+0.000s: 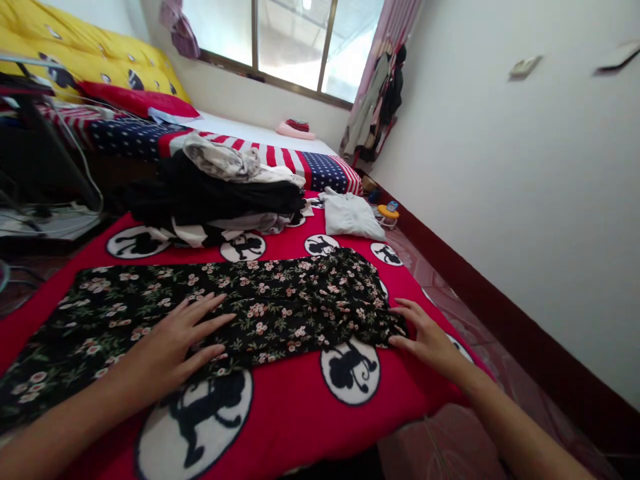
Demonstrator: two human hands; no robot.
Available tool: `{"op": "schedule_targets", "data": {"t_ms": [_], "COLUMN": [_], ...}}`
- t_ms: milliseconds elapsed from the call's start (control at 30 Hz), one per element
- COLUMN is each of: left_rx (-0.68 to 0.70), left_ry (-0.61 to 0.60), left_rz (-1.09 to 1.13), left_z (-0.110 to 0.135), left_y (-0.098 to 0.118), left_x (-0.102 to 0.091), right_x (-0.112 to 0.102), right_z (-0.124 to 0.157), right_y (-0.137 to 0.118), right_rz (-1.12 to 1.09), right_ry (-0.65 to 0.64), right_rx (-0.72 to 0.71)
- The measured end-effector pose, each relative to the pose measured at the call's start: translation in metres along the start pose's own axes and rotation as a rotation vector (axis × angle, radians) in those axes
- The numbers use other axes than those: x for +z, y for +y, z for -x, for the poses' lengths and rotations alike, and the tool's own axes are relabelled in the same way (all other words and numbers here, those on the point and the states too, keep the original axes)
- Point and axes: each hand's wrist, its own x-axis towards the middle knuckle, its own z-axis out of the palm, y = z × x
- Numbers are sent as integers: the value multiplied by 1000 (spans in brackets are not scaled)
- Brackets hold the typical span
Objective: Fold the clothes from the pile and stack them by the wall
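Observation:
A black floral dress [280, 313] lies stretched across a red blanket [295, 407] with monkey prints, its bunched end to the right and its wide end running off at the left. My left hand [175, 340] rests on the near side of the dress, palm down with the fingers spread. At the right end of the garment, the fingertips of my right hand [423, 337] touch its edge, thumb and fingers apart. Neither hand has cloth gripped in it.
Behind the dress sits a heap of dark and white clothes [220, 193], with a folded white garment [353, 213] to its right. A bed with a flag-patterned cover [280, 157] stands under the window. On the right are a wall and a small orange stool [388, 212].

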Motion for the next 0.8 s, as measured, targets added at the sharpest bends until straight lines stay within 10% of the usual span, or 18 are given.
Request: {"op": "schedule_targets", "data": {"t_ms": [400, 567, 700, 800], "left_rx": [-98, -404, -609, -765], "left_ry": [21, 239, 519, 622], "left_rz": [288, 863, 1372, 1486], "left_z": [-6, -26, -38, -30], "left_y": [31, 52, 51, 36], "left_x": [-13, -39, -58, -59], "right_x": [-47, -58, -52, -30], "right_z": [-49, -116, -148, -156], "right_y": [-15, -97, -185, -203], "right_rz": [-688, -862, -798, -709], "right_ry": [513, 600, 220, 143], "right_rx": [403, -3, -533, -639]}}
